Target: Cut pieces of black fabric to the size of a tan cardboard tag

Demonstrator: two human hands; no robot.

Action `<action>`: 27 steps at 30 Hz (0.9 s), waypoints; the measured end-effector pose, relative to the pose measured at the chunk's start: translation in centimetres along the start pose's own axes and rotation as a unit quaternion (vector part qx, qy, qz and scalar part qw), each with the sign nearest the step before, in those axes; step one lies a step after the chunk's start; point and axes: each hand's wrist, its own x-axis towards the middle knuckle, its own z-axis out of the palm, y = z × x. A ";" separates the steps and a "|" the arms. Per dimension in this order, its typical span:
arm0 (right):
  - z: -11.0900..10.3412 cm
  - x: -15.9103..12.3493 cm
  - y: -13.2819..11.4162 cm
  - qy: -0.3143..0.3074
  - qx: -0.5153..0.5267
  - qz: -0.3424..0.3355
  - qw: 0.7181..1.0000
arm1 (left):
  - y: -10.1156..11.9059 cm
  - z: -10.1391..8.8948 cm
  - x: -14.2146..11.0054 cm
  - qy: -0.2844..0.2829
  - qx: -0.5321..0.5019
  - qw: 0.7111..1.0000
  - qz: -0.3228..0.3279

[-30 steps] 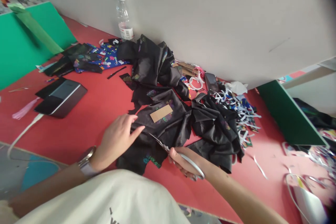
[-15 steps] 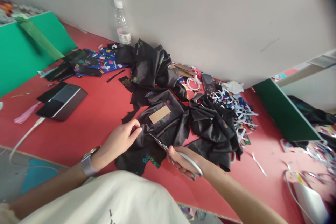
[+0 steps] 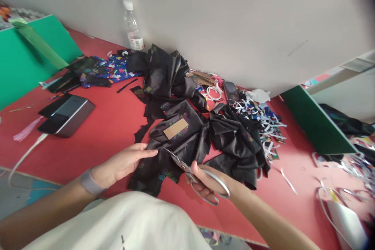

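Black satiny fabric (image 3: 171,154) with colourful floral patches lies rumpled on the red table in front of me. A tan card rectangle (image 3: 176,129) rests on it. My left hand (image 3: 125,162) is at the fabric's left edge, its thumb stretched flat over the cloth and the fingers apparently tucked beneath, partly hidden. My right hand (image 3: 202,181) grips pinking shears (image 3: 184,166) with grey handles and a toothed blade. Their tip points up-left at the fabric, close to my left thumb. The handle loops stand apart.
More black fabric (image 3: 237,140) lies to the right, beside scraps with white ties (image 3: 271,125). Behind are a dark heap (image 3: 164,72) and a plastic bottle (image 3: 134,31). A black device (image 3: 67,115) with a white cable sits left. Green panels (image 3: 319,121) flank the table.
My left hand has gone from a curled pinch to a stretched thumb, slightly lower and left. The shears' handles have spread wider in my right hand.
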 end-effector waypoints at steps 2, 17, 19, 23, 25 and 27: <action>0.1 -0.1 -0.1 -0.003 0.002 -0.011 1.000 | 0.1 0.1 0.0 -0.026 -0.020 0.999 -0.024; 0.5 -0.1 0.2 0.089 -0.130 -0.020 0.987 | 1.2 2.7 -0.3 -0.010 -0.031 0.999 -0.035; 0.4 0.0 0.5 0.096 -0.153 -0.025 0.983 | 1.1 3.0 -0.3 -0.011 -0.029 0.999 -0.026; 0.2 0.1 0.7 0.103 -0.190 -0.032 0.976 | 0.6 2.9 -0.1 -0.008 -0.030 0.999 -0.020; 0.2 0.1 0.6 0.103 -0.203 -0.030 0.973 | 0.4 2.7 0.0 -0.006 -0.028 0.999 -0.019; 0.2 0.0 0.3 0.102 -0.219 -0.028 0.970 | 0.4 2.6 0.1 -0.001 -0.028 0.999 -0.018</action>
